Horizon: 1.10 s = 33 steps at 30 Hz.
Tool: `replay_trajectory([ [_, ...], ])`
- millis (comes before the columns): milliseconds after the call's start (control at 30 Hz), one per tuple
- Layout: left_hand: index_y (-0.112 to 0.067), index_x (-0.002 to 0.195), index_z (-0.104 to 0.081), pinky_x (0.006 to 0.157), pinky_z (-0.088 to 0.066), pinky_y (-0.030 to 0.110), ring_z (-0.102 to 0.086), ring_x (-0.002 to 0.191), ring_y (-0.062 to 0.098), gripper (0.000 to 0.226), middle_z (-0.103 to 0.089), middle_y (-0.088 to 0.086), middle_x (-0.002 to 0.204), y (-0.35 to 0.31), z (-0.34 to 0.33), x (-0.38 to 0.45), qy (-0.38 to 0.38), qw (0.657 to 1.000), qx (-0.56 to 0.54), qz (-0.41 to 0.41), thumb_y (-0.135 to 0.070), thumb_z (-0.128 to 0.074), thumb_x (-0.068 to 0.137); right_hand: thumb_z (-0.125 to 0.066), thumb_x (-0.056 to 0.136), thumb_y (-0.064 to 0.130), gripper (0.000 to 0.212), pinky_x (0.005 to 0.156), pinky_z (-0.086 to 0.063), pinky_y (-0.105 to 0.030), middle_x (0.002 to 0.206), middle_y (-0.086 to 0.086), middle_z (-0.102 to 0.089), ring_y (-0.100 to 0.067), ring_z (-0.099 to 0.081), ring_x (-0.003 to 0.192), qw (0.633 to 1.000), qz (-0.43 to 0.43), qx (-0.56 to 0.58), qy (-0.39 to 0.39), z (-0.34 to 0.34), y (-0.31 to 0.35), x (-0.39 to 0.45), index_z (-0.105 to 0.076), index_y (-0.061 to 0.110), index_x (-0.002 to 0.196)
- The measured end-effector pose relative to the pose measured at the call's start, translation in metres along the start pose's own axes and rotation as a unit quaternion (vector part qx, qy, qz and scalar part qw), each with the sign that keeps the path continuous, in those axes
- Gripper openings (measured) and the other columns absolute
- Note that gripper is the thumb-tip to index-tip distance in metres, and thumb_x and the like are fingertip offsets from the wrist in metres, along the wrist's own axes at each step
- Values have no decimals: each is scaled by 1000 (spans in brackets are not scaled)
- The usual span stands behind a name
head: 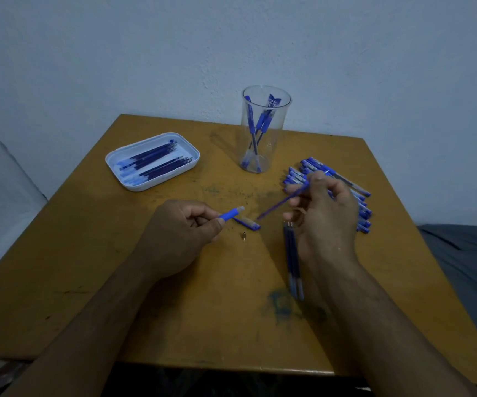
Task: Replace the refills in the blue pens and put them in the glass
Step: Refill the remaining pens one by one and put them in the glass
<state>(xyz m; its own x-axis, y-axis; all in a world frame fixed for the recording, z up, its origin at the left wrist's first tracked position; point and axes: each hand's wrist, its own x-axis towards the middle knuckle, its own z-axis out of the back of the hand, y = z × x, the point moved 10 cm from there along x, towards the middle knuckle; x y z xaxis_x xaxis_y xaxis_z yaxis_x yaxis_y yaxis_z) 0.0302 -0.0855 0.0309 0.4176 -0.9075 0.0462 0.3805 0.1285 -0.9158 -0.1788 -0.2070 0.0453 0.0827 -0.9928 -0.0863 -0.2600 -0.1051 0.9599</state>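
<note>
My left hand (180, 233) grips a blue pen barrel (231, 214) whose open end points right. My right hand (322, 207) pinches a thin blue refill (281, 202), slanted with its tip down toward the barrel, a small gap between them. On the table between my hands lie the pen's cap (247, 223) and a small metal tip (244, 235). Two refills (293, 259) lie beside my right wrist. The clear glass (263, 130) at the back holds several blue pens. A pile of blue pens (343, 190) lies behind my right hand.
A white tray (152, 161) with several refills sits at the back left of the worn yellow table (88, 267). The wall stands close behind the glass. Grey cloth (472, 259) lies off the table's right side.
</note>
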Motion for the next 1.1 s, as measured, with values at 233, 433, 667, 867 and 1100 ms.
replay_trajectory([
  [233,-22,90,-76,46,-37,12,-50,46,1,7,-72,-3,68,2,2,3,-9,1000,27,-6,-22,-70,94,-59,100,16,22,54,-40,-30,67,-12,-62,-13,-51,54,927,-18,-363,96,12,-3,10,-74,4,87],
  [433,-22,92,-76,45,-37,12,-50,45,2,6,-72,-1,69,4,0,4,-8,1000,21,0,-22,-70,94,-54,102,16,30,47,-38,-25,61,-6,-61,-14,-48,49,816,6,-565,119,22,0,10,-75,10,81],
  [667,-22,93,-76,45,-37,12,-49,44,1,5,-73,1,71,5,0,4,-7,1000,26,4,-22,-71,93,-58,101,22,20,47,-42,-25,75,-5,-69,-15,-61,61,765,38,-630,126,14,-8,-4,-74,12,95],
  [867,-22,94,-76,45,-37,12,-50,44,1,5,-74,1,72,6,-2,5,-7,1000,28,5,-23,-72,93,-50,105,26,24,50,-43,-23,75,1,-66,-11,-60,61,722,58,-671,156,11,-9,-13,-73,19,100],
  [1100,-26,91,-75,46,-39,13,-51,46,2,4,-74,0,72,6,-2,6,-10,999,36,2,-24,-72,92,-53,104,27,23,50,-43,-17,86,7,-69,-5,-62,68,745,65,-641,170,12,-9,-19,-73,21,114],
])
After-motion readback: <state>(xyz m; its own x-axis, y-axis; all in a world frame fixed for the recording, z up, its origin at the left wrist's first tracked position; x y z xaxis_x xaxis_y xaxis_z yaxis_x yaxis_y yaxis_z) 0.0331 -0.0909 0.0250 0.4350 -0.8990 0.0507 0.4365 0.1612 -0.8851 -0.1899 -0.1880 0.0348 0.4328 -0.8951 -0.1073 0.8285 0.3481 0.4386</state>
